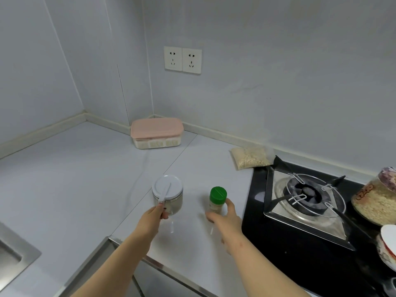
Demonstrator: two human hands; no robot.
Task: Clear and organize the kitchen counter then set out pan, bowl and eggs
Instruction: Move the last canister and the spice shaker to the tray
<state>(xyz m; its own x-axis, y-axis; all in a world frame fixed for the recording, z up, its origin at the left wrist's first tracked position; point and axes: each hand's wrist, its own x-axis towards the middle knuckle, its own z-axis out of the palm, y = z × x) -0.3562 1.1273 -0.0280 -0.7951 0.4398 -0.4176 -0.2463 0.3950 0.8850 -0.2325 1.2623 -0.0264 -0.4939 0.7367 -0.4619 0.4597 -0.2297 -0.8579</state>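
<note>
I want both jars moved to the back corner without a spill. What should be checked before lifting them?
1. Left hand on the white-lid jar: ok, fingers pinch the lid's latch and touch the side.
2. Right hand around the green-cap bottle: ok, fingers wrap its lower body.
3. Green cap closed: ok, it sits flat.
4. White lid locked: cannot tell.
5. Room by the pink box in the corner: ok, bare counter on both sides.
6. Path clear of the stove: ok, stove lies to the right.
</note>
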